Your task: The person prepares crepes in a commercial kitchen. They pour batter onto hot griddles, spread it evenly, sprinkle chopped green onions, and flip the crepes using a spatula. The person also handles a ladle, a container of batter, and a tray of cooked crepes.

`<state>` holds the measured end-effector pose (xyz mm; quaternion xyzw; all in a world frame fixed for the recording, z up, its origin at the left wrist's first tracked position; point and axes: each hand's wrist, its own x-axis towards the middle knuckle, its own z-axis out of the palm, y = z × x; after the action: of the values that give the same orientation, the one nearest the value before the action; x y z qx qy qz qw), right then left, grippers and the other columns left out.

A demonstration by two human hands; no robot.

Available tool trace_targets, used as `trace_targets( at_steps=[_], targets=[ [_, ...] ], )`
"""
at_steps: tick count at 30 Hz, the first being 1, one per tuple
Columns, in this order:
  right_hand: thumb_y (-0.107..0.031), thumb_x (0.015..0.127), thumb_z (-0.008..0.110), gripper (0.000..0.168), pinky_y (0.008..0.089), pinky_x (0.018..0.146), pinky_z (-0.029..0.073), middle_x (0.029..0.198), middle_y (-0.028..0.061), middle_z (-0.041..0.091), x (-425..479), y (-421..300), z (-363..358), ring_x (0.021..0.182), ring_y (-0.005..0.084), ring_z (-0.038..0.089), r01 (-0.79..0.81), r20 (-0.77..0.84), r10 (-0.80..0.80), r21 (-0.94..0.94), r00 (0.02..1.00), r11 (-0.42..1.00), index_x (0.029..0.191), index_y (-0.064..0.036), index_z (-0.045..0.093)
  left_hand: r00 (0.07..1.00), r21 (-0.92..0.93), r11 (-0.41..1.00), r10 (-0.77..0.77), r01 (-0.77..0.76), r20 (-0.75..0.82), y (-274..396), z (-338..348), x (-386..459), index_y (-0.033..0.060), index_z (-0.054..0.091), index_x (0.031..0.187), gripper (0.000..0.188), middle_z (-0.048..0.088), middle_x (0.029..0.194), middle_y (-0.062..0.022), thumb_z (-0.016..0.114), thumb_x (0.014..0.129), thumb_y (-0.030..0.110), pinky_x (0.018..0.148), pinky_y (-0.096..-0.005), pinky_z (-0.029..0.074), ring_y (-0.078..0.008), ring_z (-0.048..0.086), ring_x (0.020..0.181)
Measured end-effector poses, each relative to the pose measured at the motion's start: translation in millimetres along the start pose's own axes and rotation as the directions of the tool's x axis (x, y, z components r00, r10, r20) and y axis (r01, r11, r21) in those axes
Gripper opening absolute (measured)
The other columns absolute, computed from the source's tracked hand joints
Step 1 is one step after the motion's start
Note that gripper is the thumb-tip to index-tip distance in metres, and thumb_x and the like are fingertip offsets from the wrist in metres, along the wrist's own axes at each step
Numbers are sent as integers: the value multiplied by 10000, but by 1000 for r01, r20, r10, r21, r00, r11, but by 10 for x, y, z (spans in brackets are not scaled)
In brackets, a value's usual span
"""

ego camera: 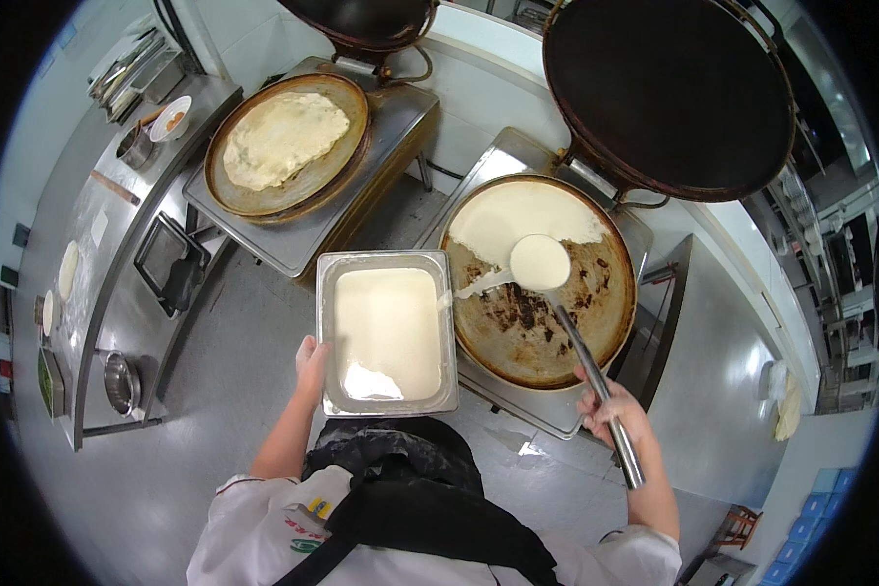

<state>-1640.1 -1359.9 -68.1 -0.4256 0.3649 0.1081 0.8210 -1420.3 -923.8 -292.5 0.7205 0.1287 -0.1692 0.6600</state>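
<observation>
My left hand (311, 366) grips the left side of a deep steel pan (324, 329) of pale batter (388, 322), held in front of my apron. In my right hand (615, 410) is the handle of a metal ladle (540, 262), its bowl full of batter over a round griddle plate (557, 351). White batter (527, 209) covers the far part of that plate; its near part is bare with dark burnt patches. A streak of batter runs from the pan's right rim towards the ladle. On the left griddle (337, 161) lies a pale flatbread (286, 139).
Raised black lids (666, 95) stand behind both griddles. At left, a floured steel counter (110, 220) holds a rolling pin (115, 187), a white bowl with eggs (171, 119) and dough pieces (68, 271). Another steel counter (718, 351) is at right. A wooden stool (740, 526) stands lower right.
</observation>
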Motion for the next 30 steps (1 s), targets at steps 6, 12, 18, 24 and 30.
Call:
trace_targets(
  at_steps=[6, 12, 18, 24, 30],
  targets=[
    [68, 568, 507, 796, 343, 694, 570, 917, 117, 610, 630, 1, -577, 955, 269, 662, 53, -182, -70, -96, 981, 994, 1354, -12, 408, 999, -8, 1000, -25, 25, 23, 62, 38, -28, 126, 449, 815, 84, 454, 754, 48, 487, 889, 131, 623, -234, 386, -59, 413, 683],
    [164, 616, 463, 777, 366, 734, 584, 977, 119, 631, 774, -19, -667, 1023, 292, 652, 98, -396, -236, -338, 887, 936, 1360, -44, 381, 1000, -35, 999, -4, 5, 29, -57, -20, 21, 127, 475, 814, 81, 490, 766, 51, 488, 894, 119, 628, -231, 399, -54, 443, 688],
    [184, 745, 453, 777, 337, 692, 590, 998, 121, 643, 760, 177, -873, 960, 235, 669, 115, -421, -447, -613, 790, 782, 1464, -38, 256, 1000, -82, 997, -8, 8, -1, -22, 20, 8, 108, 473, 795, 117, 492, 752, 30, 556, 866, 148, 617, -239, 390, -68, 447, 681],
    [176, 737, 458, 766, 331, 674, 586, 908, 88, 634, 519, 311, -675, 916, 207, 668, 197, -409, -520, -612, 750, 766, 1453, -48, 305, 1000, -53, 999, 3, -3, -2, 46, 48, -32, 108, 471, 796, 124, 487, 749, 39, 551, 881, 148, 597, -226, 385, -57, 440, 674],
    [86, 513, 503, 940, 308, 648, 581, 787, 41, 587, 127, 222, -314, 816, 203, 657, 321, -308, -339, -108, 889, 941, 1435, -39, 367, 1000, 31, 999, 19, -19, -5, 27, 21, -33, 111, 460, 795, 136, 461, 761, 41, 549, 881, 167, 610, -240, 376, -63, 430, 690]
  ],
)
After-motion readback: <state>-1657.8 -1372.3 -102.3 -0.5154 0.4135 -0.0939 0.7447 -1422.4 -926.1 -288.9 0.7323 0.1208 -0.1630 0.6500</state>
